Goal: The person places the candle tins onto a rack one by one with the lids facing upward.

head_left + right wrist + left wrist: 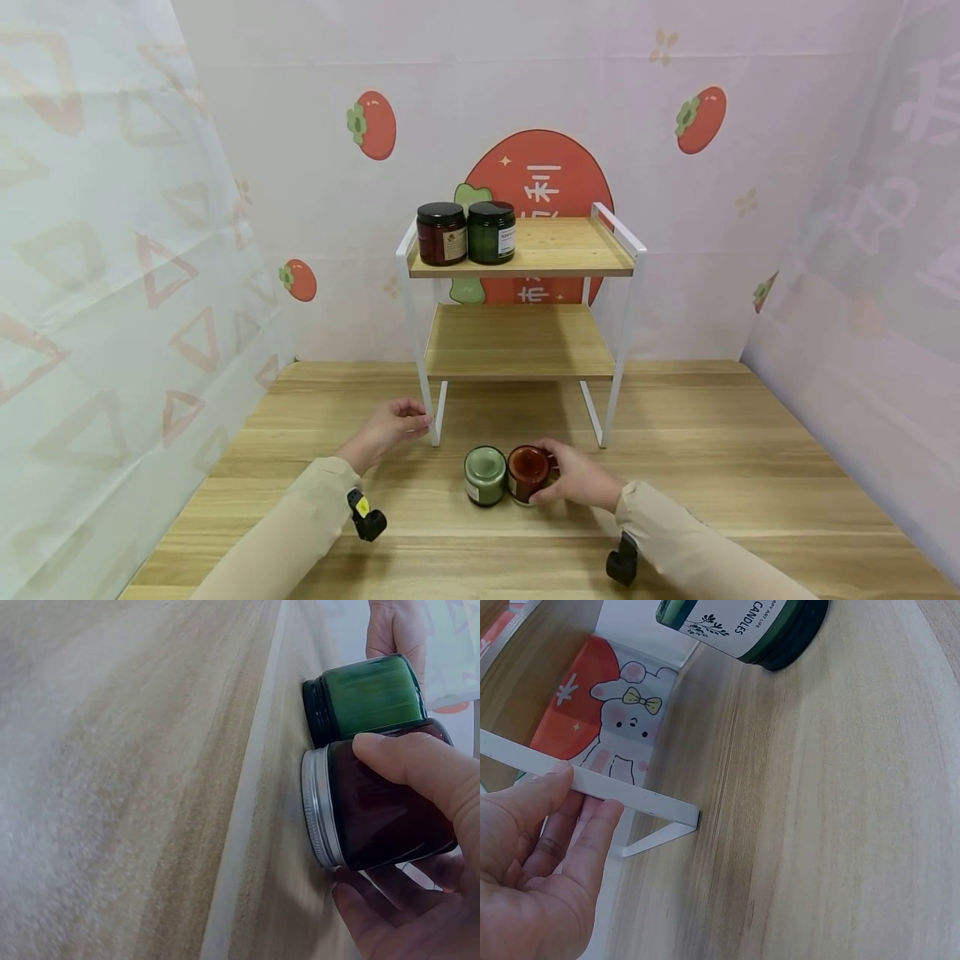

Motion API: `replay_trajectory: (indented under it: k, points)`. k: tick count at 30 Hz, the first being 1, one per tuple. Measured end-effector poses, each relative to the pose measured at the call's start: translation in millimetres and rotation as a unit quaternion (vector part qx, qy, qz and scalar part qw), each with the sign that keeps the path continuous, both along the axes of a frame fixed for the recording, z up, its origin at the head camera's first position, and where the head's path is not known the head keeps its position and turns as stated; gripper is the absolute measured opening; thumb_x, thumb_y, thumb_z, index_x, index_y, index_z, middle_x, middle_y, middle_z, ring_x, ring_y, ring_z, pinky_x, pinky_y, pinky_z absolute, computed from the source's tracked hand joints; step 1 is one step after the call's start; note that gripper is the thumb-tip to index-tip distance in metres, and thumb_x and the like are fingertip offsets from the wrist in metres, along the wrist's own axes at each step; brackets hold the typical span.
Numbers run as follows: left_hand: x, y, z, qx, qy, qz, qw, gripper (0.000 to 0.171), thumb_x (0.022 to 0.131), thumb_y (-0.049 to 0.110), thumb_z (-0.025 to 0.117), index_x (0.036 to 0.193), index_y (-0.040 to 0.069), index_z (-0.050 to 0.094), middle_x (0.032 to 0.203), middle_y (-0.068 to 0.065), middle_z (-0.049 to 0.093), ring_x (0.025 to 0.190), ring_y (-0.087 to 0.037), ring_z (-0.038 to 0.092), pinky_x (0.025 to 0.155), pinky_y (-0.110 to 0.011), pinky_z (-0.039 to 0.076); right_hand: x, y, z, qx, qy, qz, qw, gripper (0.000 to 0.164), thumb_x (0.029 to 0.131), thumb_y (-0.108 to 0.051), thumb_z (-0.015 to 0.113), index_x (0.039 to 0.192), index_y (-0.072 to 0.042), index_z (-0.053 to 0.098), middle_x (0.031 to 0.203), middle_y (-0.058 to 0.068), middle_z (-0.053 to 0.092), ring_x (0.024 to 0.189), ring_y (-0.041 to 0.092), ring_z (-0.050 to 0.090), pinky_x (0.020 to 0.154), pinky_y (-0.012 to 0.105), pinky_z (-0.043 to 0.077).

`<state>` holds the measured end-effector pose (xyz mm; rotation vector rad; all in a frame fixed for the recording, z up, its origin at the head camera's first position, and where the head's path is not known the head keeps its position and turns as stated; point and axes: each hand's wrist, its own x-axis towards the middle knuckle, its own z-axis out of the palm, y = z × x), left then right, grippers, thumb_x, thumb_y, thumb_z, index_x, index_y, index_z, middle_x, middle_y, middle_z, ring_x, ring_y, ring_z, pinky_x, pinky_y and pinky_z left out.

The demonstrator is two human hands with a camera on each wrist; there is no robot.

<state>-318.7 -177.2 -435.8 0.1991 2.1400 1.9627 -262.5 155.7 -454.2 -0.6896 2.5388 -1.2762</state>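
Right hand (pixel 576 478), curled round red jar (pixel 528 467); slip could topple green jar (pixel 485 475) beyond thumb (pixel 405 760); left hand (pixel 392 432), pinching rack leg (pixel 641 798)

Bench (pixel 697 533): wood-look, streaked grain, smooth, low sheen. Shelf frame (pixel 649 801): metal by appearance, smooth white finish, small dark specks along one edge. Upper board (pixel 558 242) and lower board (pixel 517 337): wood-look, smooth, satin. Red jar (pixel 382 810) on bench: glass by appearance, glossy; silver lid (pixel 321 810) metallic, rim ribbed. Green jar (pixel 371 697) alongside: glassy, translucent, glossy; dark lid (pixel 316 712) ridged, its material undetermined. Its printed label (pixel 742 622): paper-like, matt. Jars on upper board, dark red (pixel 431 243) and dark green (pixel 482 243): glossy bodies, smooth black lids, paper-like labels. Wall covering (pixel 525 50): thin creased sheeting, cloth or plastic uncertain. Sleeves (pixel 288 525): matt cloth.
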Motion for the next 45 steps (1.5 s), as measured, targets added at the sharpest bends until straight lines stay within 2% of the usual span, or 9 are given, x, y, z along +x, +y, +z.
replay_trajectory:
  k: [8,17,24,30,38,41,45]
  points:
    - [0.6,0.2,0.1,-0.007,0.0,0.002,1.0,0.013,0.093,0.0,0.061,0.103,-0.006,0.054,0.099,-0.009,0.061,0.106,-0.028,0.062,0.092,-0.031,0.057,2.6,-2.5,0.9,0.015,0.009,-0.006,1.0,0.075,0.068,-0.017,0.089,0.127,0.007,0.049,0.118,0.014,0.063,0.11,0.032,0.06,0.099,0.053,0.047]
    - [1.2,-0.4,2.0,-0.006,-0.001,0.0,1.0,0.016,0.093,0.002,0.062,0.104,-0.005,0.054,0.102,-0.011,0.061,0.102,-0.023,0.063,0.095,-0.035,0.055,0.4,-4.6,-0.9,0.024,0.006,-0.017,1.0,0.078,0.066,-0.016,0.089,0.127,0.009,0.048,0.118,0.015,0.064,0.11,0.033,0.06,0.099,0.055,0.047]
    - [1.6,0.9,2.0,-0.006,-0.003,0.006,1.0,0.014,0.092,0.001,0.062,0.103,-0.005,0.055,0.102,-0.011,0.061,0.104,-0.025,0.063,0.093,-0.034,0.056,-0.1,-4.7,0.3,0.046,0.027,-0.017,0.998,0.07,0.064,-0.018,0.09,0.119,0.004,0.053,0.111,0.009,0.065,0.103,0.027,0.062,0.094,0.049,0.051]
    - [-1.1,1.5,0.4,0.008,-0.013,0.003,0.9999,0.012,0.092,0.001,0.062,0.101,-0.003,0.055,0.098,-0.006,0.061,0.097,-0.019,0.063,0.093,-0.032,0.056,-2.2,-1.3,3.7,0.035,0.034,-0.024,0.999,0.076,0.064,-0.023,0.09,0.123,0.005,0.051,0.11,0.009,0.065,0.103,0.025,0.062,0.092,0.044,0.052]
    - [0.3,1.3,1.6,0.008,-0.008,0.0,0.9999,0.01,0.093,0.0,0.061,0.1,-0.003,0.055,0.099,-0.007,0.061,0.102,-0.023,0.063,0.093,-0.032,0.056,-3.1,5.2,24.8,-0.004,0.086,-0.052,0.995,0.069,0.066,-0.026,0.088,0.12,-0.001,0.054,0.107,0.005,0.066,0.101,0.021,0.063,0.088,0.037,0.052]
    - [0.9,1.1,1.1,0.004,-0.006,0.0,1.0,0.01,0.093,0.0,0.061,0.1,-0.003,0.055,0.1,-0.007,0.061,0.104,-0.025,0.062,0.093,-0.033,0.056,-1.8,6.8,36.4,-0.03,0.1,-0.069,0.992,0.07,0.067,-0.026,0.088,0.121,0.0,0.053,0.11,0.008,0.065,0.102,0.023,0.063,0.089,0.036,0.053]
    - [0.9,0.4,0.7,-0.001,-0.004,0.001,1.0,0.011,0.093,0.001,0.062,0.1,-0.003,0.055,0.1,-0.007,0.061,0.104,-0.025,0.062,0.093,-0.033,0.056,-1.7,8.1,49.6,-0.079,0.104,-0.073,0.989,0.067,0.069,-0.019,0.087,0.123,0.0,0.052,0.114,0.013,0.063,0.103,0.024,0.063,0.088,0.031,0.054]
